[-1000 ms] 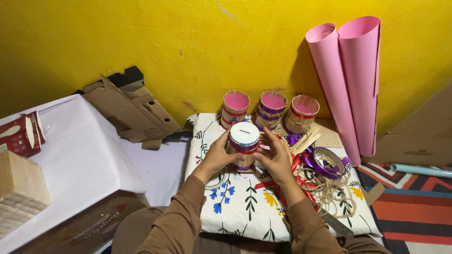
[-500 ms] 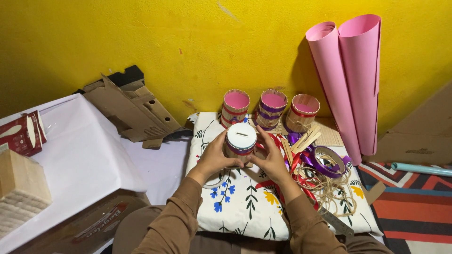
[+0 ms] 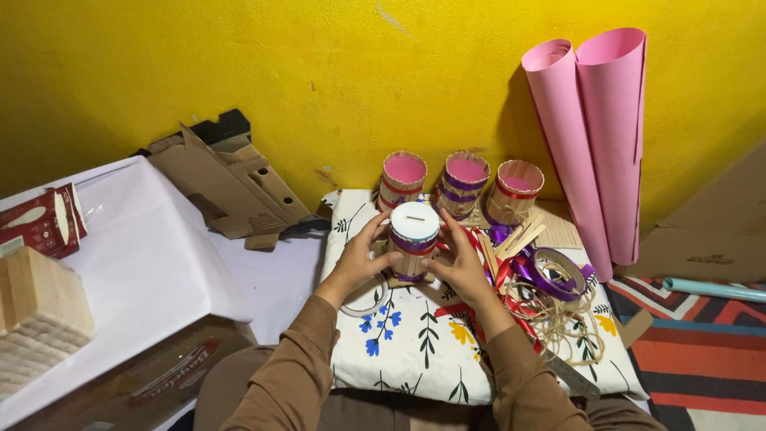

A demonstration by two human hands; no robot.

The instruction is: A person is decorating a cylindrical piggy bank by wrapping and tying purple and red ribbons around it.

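Item: one small cylindrical container of wooden sticks, white slotted lid on top, banded in red and purple, standing upright with its long axis vertical on a floral cushion that serves as the surface. Left hand cups it from 9 o'clock, right hand from 3 o'clock; both hands grasp its sides, fingers curled round the wall, about equally near. At 12 o'clock from it, against the yellow wall: three open stick cups in a row, pink inside. At 3 to 4 o'clock: loose wooden sticks, purple ribbon roll, red ribbon, twine. At 7 o'clock, just beside the left wrist: a tape ring. At 1 o'clock: two rolled pink paper sheets, leaning upright. At 10 o'clock: folded cardboard pieces. Far 9 o'clock: a white-covered block.
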